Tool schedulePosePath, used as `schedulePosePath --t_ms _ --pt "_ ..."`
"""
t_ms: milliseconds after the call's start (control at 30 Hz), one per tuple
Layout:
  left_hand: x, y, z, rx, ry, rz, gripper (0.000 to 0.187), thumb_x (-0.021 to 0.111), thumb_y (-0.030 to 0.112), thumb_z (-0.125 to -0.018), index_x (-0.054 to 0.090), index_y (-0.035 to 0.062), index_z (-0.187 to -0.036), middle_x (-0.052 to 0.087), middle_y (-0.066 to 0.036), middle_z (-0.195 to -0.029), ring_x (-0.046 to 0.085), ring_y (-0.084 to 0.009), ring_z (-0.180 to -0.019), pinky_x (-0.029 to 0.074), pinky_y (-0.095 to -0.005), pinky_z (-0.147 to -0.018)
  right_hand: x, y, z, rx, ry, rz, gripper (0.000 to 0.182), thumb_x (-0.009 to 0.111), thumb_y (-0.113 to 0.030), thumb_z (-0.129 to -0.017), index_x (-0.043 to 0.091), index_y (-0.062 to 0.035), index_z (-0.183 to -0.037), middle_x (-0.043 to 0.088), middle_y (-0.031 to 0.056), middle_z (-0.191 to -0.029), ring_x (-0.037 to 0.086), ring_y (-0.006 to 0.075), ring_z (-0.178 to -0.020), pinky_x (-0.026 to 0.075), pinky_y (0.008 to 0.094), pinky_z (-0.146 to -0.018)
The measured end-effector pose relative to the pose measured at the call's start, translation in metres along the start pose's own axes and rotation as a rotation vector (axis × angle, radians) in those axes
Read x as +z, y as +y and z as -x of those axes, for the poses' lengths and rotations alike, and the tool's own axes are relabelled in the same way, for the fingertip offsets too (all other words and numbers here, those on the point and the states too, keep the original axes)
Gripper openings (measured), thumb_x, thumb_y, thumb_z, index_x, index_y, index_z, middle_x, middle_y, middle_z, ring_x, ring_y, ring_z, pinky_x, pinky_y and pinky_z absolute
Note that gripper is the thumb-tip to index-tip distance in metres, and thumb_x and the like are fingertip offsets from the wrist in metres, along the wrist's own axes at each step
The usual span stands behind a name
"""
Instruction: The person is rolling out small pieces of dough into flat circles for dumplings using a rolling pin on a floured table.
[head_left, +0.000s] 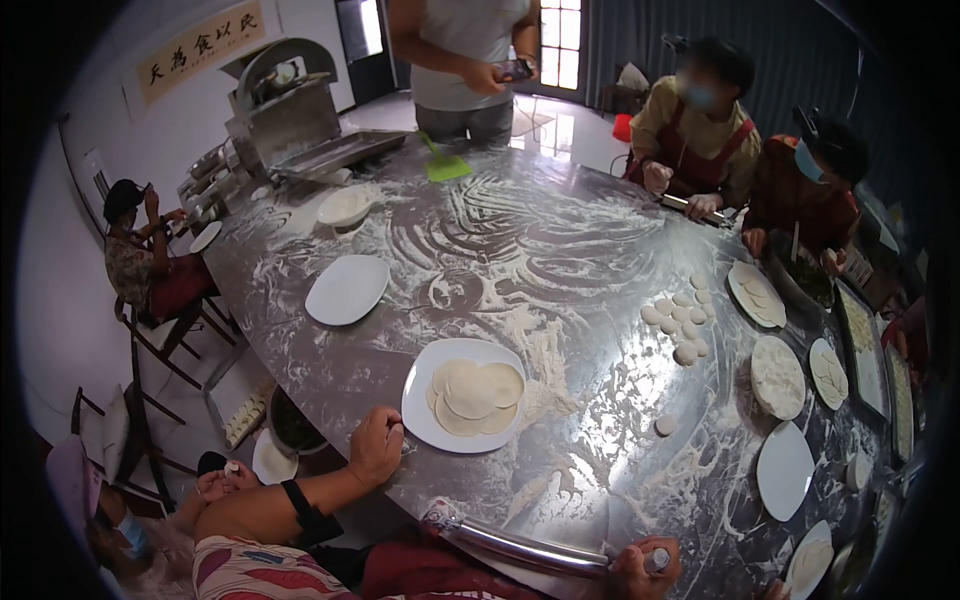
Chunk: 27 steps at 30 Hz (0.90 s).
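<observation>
My left hand (376, 447) is closed in a loose fist at the table's near edge, just left of a white square plate (415, 405); nothing shows in it. Several round, flat dough wrappers (470, 390) overlap on that plate. At the bottom, my right hand (640, 571) is wrapped round one end of a metal rolling pin (530, 549). The pin lies along the near edge, and its other end is free of my hands. Up and right of the pin, one small dough disc (665, 426) lies on the floured metal table (600, 300).
Several dough discs (684, 314) lie at centre right. A bare white plate (347, 290), a flour bowl (345, 206) and a green scraper (446, 168) are farther back. More plates (785, 471) line the right side. Several people surround the table; one holds a phone (514, 70).
</observation>
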<state>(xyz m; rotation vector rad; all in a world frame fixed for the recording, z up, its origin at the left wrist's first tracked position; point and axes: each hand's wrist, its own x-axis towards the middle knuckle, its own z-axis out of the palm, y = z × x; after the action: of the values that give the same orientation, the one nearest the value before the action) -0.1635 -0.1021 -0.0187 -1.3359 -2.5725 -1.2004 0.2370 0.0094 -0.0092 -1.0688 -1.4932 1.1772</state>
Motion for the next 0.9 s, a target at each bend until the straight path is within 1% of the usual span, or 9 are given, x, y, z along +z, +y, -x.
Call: schedulePosePath --t_ms 133,233,533,733,900 --pt "0.001 -0.001 0.0 0.025 0.012 0.0 0.013 0.055 0.007 -0.08 0.052 0.0032 -0.093 0.057 -0.015 -0.081 0.057 -0.0298 -0.067 0.046 -0.0384 -0.062 0.002 -0.005 -0.001 0.003 -0.007 0.014 0.012 0.06 0.004 -0.084 0.051 -0.0048 -0.087 0.056 0.0075 -0.07 0.053 0.0117 -0.056 0.046 0.0255 -0.051" --pt "0.0 0.001 0.0 -0.005 -0.002 0.003 0.013 0.055 0.007 -0.08 0.052 0.0032 -0.093 0.057 -0.014 -0.081 0.057 -0.0291 -0.068 0.046 -0.038 -0.063 0.003 -0.002 0.001 0.029 0.01 -0.02 0.012 0.059 0.003 -0.084 0.051 -0.0049 -0.086 0.056 0.0074 -0.072 0.053 0.0119 -0.057 0.046 0.0259 -0.051" --pt "-0.001 -0.001 0.0 -0.012 -0.015 -0.009 0.015 0.056 0.007 -0.08 0.052 0.003 -0.094 0.057 -0.014 -0.082 0.057 -0.0293 -0.068 0.046 -0.0381 -0.064 0.004 -0.01 0.0 0.028 0.001 -0.019 0.011 0.06 0.002 -0.084 0.051 -0.0047 -0.086 0.056 0.0076 -0.074 0.054 0.0122 -0.059 0.046 0.0259 -0.051" --pt "-0.001 0.0 0.0 0.006 -0.019 -0.016 0.015 0.056 0.007 -0.08 0.051 0.0031 -0.094 0.057 -0.015 -0.081 0.057 -0.0301 -0.068 0.046 -0.0386 -0.064 0.004 -0.014 0.0 0.071 0.005 -0.016 0.01 0.061 0.0 -0.084 0.052 -0.0049 -0.086 0.056 0.0065 -0.068 0.053 0.0118 -0.055 0.045 0.0255 -0.05" --pt "0.0 -0.001 0.0 0.015 -0.006 -0.008 0.016 0.056 0.007 -0.079 0.051 0.0029 -0.094 0.057 -0.015 -0.081 0.057 -0.0301 -0.068 0.046 -0.0387 -0.063 0.004 -0.018 -0.003 -0.002 -0.013 0.018 0.01 0.063 -0.001 -0.084 0.053 -0.0049 -0.086 0.057 0.0059 -0.065 0.054 0.0113 -0.054 0.045 0.0248 -0.05"
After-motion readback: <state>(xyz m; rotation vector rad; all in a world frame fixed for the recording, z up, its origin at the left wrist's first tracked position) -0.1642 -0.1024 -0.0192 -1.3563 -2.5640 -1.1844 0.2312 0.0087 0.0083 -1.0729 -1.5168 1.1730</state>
